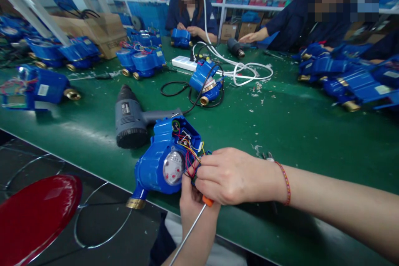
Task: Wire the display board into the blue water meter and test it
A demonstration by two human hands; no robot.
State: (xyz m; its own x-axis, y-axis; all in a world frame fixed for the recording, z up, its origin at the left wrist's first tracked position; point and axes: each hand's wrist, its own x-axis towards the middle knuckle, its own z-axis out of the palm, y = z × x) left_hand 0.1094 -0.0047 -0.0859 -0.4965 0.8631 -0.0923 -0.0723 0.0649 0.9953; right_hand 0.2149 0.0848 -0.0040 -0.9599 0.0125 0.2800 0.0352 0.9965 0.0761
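Observation:
A blue water meter (156,166) with its cover off lies at the near edge of the green table (280,120), its dial facing me and a brass fitting hanging over the edge. Coloured wires (187,149) spill from its open housing. My left hand (190,201) comes up from below and grips the meter's right side, thumb by the wires. My right hand (230,176), with a red cord bracelet at the wrist, is closed with its fingertips at the wires. An orange-handled screwdriver (207,201) sticks out under its palm, the shaft pointing down and left.
A grey heat gun (131,120) lies just behind the meter, its black cord looping to another blue meter (207,81). A power strip (183,63) and white cable (246,70) lie further back. More meters (40,87) line both sides. Two people (190,12) work opposite. A red stool (37,212) stands lower left.

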